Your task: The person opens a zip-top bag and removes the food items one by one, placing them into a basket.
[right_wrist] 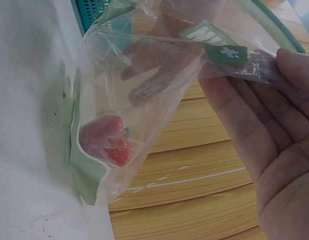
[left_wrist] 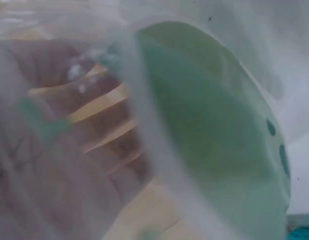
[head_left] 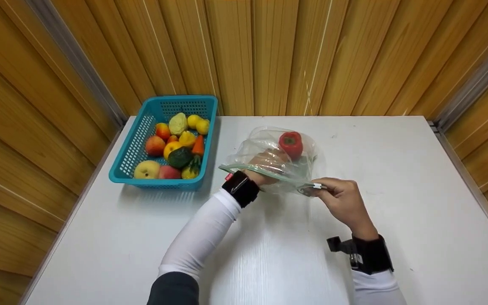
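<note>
A clear zip bag with a green-edged mouth lies on the table in front of me. Inside it, toward the far end, is a red bell pepper. My left hand reaches into the bag up to the wrist. Through the plastic in the right wrist view, its fingers are extended, apart from the pepper. My right hand pinches the right end of the bag's mouth by the white slider. In the left wrist view, blurred plastic covers the left palm.
To the left stands a teal plastic basket of assorted fruit and vegetables, including a carrot, lemons and a dark green avocado-like piece. Wood-look panels rise behind the white table.
</note>
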Tool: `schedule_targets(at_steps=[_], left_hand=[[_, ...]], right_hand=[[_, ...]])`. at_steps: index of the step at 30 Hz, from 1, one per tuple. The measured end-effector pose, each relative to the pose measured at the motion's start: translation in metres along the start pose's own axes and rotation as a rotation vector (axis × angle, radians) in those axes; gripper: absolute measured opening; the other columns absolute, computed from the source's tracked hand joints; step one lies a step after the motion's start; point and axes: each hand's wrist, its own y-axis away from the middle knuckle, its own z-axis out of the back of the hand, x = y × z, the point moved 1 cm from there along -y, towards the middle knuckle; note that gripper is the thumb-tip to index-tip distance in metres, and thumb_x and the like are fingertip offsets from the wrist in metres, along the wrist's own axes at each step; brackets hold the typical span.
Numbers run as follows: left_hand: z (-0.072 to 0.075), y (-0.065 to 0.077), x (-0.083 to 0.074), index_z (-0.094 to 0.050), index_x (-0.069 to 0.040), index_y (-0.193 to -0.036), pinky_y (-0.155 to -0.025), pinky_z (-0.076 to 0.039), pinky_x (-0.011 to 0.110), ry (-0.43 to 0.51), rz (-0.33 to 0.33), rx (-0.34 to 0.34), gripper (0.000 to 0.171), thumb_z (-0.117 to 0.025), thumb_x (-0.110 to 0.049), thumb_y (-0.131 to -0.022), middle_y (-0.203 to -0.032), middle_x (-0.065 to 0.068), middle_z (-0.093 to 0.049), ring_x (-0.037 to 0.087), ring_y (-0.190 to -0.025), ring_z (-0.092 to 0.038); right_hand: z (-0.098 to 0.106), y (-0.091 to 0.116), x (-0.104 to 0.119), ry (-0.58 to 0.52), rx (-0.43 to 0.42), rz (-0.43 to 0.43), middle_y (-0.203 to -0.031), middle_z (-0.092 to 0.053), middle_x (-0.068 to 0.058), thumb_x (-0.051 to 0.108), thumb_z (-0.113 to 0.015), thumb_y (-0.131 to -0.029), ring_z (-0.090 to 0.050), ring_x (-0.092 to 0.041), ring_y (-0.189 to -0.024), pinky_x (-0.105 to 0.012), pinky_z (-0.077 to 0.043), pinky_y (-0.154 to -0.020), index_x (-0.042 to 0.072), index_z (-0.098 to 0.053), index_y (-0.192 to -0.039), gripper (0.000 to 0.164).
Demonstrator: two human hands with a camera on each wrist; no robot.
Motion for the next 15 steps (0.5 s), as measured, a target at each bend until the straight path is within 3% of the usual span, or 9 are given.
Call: schedule_targets(at_steps=[2, 5, 8, 10, 13, 14, 15], left_hand=[[-0.003, -0.006, -0.001, -0.07, -0.013, -0.118, -0.093, -0.056, 0.043, -0.015, 0.002, -0.028, 0.029, -0.065, -0.032, -0.097, -0.118, 0.008, -0.07, 0.027, -0.107, -0.067], [-0.006, -0.012, -0.001, -0.066, -0.016, -0.133, -0.098, -0.055, 0.047, -0.057, 0.015, -0.068, 0.045, -0.068, -0.039, -0.094, -0.139, 0.008, -0.063, 0.031, -0.118, -0.066], [-0.009, -0.018, 0.0, -0.052, -0.021, -0.152, -0.108, -0.048, 0.051, -0.078, 0.057, -0.058, 0.067, -0.068, -0.048, -0.092, -0.161, 0.008, -0.043, 0.035, -0.135, -0.056], [-0.01, -0.022, 0.001, -0.043, -0.023, -0.158, -0.113, -0.043, 0.053, -0.069, 0.084, -0.027, 0.077, -0.068, -0.052, -0.092, -0.167, 0.008, -0.033, 0.038, -0.143, -0.047], [-0.012, -0.03, 0.002, -0.035, -0.021, -0.162, -0.117, -0.037, 0.056, -0.002, 0.114, -0.011, 0.084, -0.069, -0.052, -0.091, -0.169, 0.009, -0.027, 0.043, -0.148, -0.038], [-0.013, -0.032, 0.003, -0.036, -0.021, -0.162, -0.119, -0.035, 0.054, 0.097, 0.145, -0.021, 0.079, -0.066, -0.05, -0.095, -0.169, 0.01, -0.028, 0.043, -0.149, -0.035], [-0.014, -0.034, 0.003, -0.033, -0.021, -0.163, -0.12, -0.032, 0.054, 0.113, 0.148, -0.015, 0.08, -0.065, -0.05, -0.096, -0.17, 0.01, -0.026, 0.044, -0.15, -0.032]], right_hand=[[0.0, 0.0, 0.001, 0.002, -0.002, 0.009, -0.086, -0.077, -0.016, -0.021, -0.072, -0.081, -0.067, 0.002, -0.069, -0.01, -0.05, -0.061, -0.007, -0.078, -0.092, 0.019], [-0.001, -0.001, 0.001, -0.01, 0.002, 0.016, -0.086, -0.076, -0.019, -0.022, -0.072, -0.08, -0.069, 0.0, -0.073, -0.012, -0.054, -0.065, -0.008, -0.078, -0.092, 0.019], [-0.001, -0.001, 0.002, -0.012, 0.006, 0.01, -0.087, -0.076, -0.02, -0.022, -0.072, -0.081, -0.07, 0.0, -0.074, -0.012, -0.054, -0.066, -0.008, -0.078, -0.093, 0.019], [-0.001, -0.001, 0.002, -0.011, 0.005, 0.005, -0.086, -0.076, -0.019, -0.021, -0.072, -0.081, -0.069, 0.0, -0.074, -0.012, -0.053, -0.065, -0.008, -0.078, -0.093, 0.019], [-0.001, -0.001, 0.002, -0.004, 0.006, -0.002, -0.086, -0.077, -0.019, -0.021, -0.071, -0.081, -0.069, 0.0, -0.074, -0.012, -0.053, -0.065, -0.008, -0.078, -0.094, 0.019], [-0.001, -0.001, 0.002, -0.001, 0.004, -0.002, -0.086, -0.077, -0.018, -0.022, -0.071, -0.081, -0.069, 0.0, -0.074, -0.012, -0.053, -0.065, -0.008, -0.078, -0.093, 0.019], [-0.001, -0.001, 0.002, 0.0, 0.001, -0.001, -0.086, -0.077, -0.018, -0.022, -0.072, -0.081, -0.069, 0.001, -0.074, -0.012, -0.053, -0.065, -0.008, -0.078, -0.093, 0.019]])
